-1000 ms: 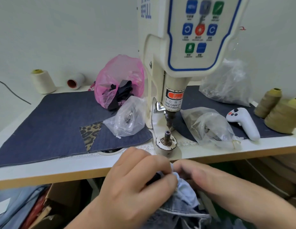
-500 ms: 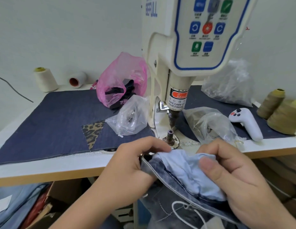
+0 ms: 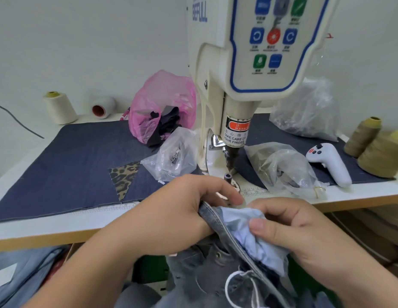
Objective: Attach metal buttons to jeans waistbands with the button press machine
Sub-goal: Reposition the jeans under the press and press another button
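At far left a cream thread cone stands upright on the white table, with a smaller spool lying on its side just beside it. A denim mat covers most of the tabletop and carries a leopard-print patch. A pink plastic bag holds dark scraps; its contents cannot be identified. In front of it lies a clear bag with small metal parts inside — too blurred to name.

The left hand grips the jeans waistband at the table's front edge, fingers curled over the denim and thumb hidden beneath it. The button press machine rises at centre, its top cut off by the frame edge. Its lower die post stands just behind the left fingertips, apart from the fabric; the waistband is in front of and below the die.

The right hand clamps the waistband together with the pale blue pocket lining, thumb pressed on the lining. The jeans hang below the table and are cut off at the bottom edge.

Further right lie a second clear bag, contents indistinct, a white handheld controller, a crumpled clear bag at the rear, and two olive thread cones — the rightmost partly out of frame.
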Tool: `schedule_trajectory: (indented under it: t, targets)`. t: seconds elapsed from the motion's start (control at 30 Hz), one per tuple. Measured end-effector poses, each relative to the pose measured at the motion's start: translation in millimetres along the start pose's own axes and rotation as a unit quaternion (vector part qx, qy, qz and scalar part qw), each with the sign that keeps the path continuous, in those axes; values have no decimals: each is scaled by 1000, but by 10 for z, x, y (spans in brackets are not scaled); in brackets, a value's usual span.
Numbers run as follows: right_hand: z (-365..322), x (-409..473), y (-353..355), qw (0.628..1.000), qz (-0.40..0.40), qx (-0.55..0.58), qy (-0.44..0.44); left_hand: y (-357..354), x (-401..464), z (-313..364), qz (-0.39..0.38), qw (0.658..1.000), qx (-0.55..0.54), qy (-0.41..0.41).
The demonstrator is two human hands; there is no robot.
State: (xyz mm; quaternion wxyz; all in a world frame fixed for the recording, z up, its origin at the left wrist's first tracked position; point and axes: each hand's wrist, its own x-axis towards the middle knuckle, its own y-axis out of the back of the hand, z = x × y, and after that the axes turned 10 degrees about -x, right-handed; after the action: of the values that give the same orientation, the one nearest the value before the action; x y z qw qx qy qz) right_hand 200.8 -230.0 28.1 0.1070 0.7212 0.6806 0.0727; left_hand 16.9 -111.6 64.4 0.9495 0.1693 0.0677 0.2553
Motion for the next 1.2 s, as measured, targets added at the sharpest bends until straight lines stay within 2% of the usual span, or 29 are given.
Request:
schedule_trajectory:
  t: [0.1, 0.2, 0.4, 0.53, 0.67, 0.83, 0.9, 1.03, 1.2]
  targets:
    - [30, 40, -26, 999, 34, -22, 14, 112, 26, 22, -68, 997, 31, 32]
    - [80, 107, -61, 995, 79, -60, 7, 175, 90, -4, -115, 990, 14, 79]
    - [164, 235, -120, 982, 123, -142, 8, 168, 173, -198, -200, 956, -154, 150]
    - [166, 249, -145, 991, 89, -97, 20, 137, 238, -257, -178, 938, -242, 171]
    - [47, 212, -76, 998, 30, -39, 26, 121, 254, -278, -172, 940, -256, 147]
    - [123, 88, -87, 974, 82, -196, 80, 115, 254, -248, -106, 937, -302, 138]
    - [179, 32, -160, 971, 83, -206, 93, 109, 273, -241, -75, 930, -331, 143]
    - [321, 84, -242, 968, 110, -224, 12, 80, 302, -192, -49, 927, -343, 144]
    - [320, 76, -157, 948, 217, -227, 54, 165, 293, -154, -74, 942, -287, 157]
